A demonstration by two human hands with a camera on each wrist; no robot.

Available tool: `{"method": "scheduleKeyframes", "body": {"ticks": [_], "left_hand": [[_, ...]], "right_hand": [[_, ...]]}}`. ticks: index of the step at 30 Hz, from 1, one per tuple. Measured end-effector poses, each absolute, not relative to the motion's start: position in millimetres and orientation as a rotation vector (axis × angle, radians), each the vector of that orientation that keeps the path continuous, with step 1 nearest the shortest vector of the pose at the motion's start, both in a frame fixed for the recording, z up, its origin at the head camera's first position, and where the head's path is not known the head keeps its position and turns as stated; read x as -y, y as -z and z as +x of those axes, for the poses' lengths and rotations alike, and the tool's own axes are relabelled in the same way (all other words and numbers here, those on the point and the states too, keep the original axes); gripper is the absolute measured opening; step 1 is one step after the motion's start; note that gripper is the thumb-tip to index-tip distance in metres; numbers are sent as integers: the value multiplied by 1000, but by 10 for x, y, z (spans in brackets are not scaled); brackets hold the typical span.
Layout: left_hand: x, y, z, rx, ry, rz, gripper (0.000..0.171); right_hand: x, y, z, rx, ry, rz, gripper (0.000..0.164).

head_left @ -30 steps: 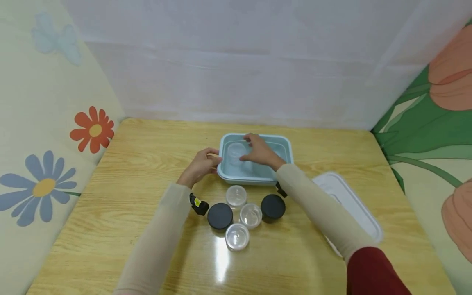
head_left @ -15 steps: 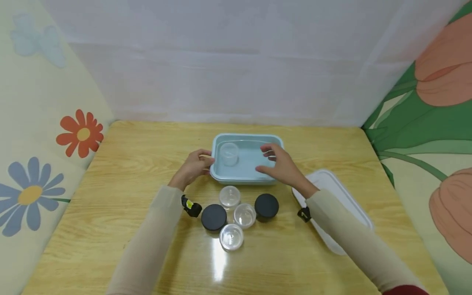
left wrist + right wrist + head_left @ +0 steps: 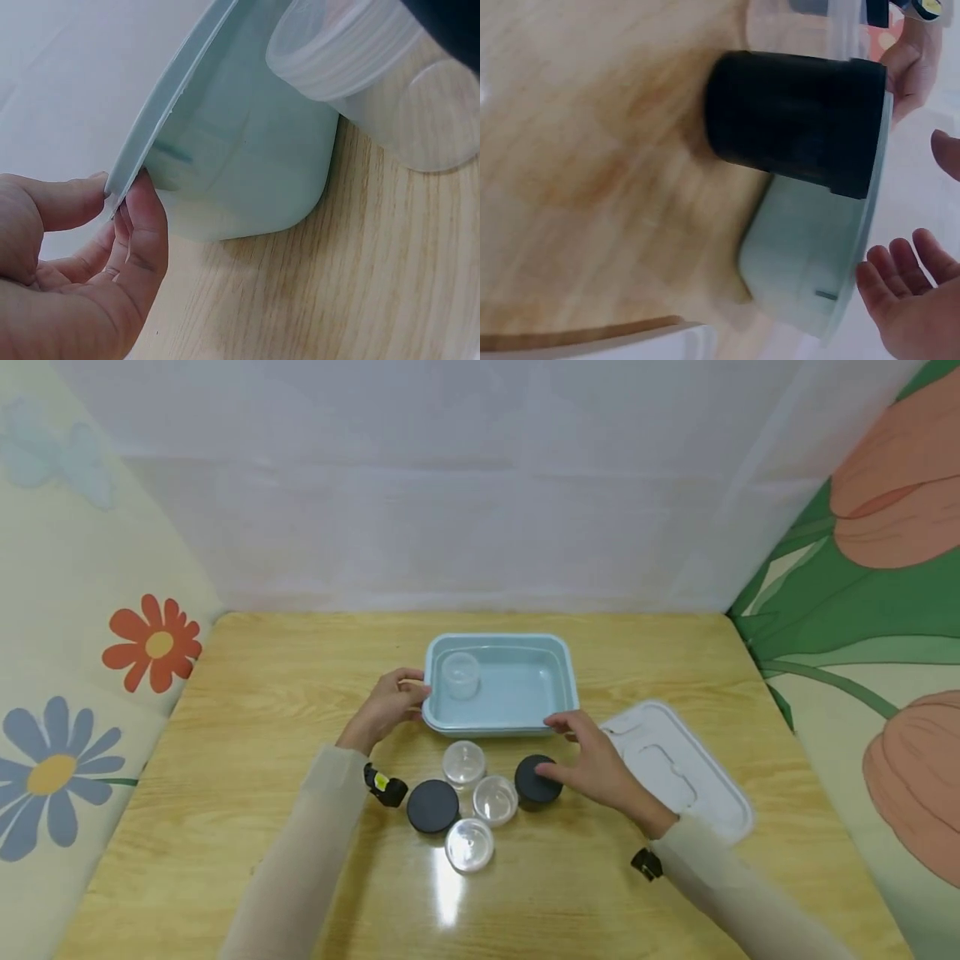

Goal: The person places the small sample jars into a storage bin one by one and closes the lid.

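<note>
A light blue plastic tub (image 3: 517, 689) stands at the middle of the table, with a small clear jar (image 3: 460, 677) in its left end. My left hand (image 3: 384, 708) pinches the tub's left rim, thumb on top and fingers underneath, as the left wrist view shows. Just in front of the tub is a black jar (image 3: 537, 787). Over it hovers my right hand (image 3: 596, 767), fingers spread and holding nothing; in the right wrist view a gap separates them from the jar (image 3: 795, 124). The fingertips are close to the tub's front right corner; contact is unclear.
Three clear jars (image 3: 495, 800) and another black jar (image 3: 432, 807) are grouped in front of the tub. To the right lies a white lid (image 3: 705, 785), partly behind my right forearm. A white cloth (image 3: 450, 527) hangs behind the table.
My right hand has left the clear jar in the tub's left end and moved right and nearer, out over the right black jar. The left hand keeps its hold on the rim.
</note>
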State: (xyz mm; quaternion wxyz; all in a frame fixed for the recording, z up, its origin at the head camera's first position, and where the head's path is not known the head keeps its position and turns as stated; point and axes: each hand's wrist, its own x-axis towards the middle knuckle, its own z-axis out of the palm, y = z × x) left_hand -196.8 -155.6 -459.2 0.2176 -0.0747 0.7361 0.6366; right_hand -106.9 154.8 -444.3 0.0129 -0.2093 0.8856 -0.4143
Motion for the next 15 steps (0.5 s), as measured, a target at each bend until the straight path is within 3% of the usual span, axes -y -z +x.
{"method": "scheduleKeyframes", "body": {"ticks": [15], "left_hand": [[1553, 4659, -1993, -2012, -1791, -213, 44]], "right_hand": [[-1580, 4694, -998, -2627, 1305, -699, 77]]}}
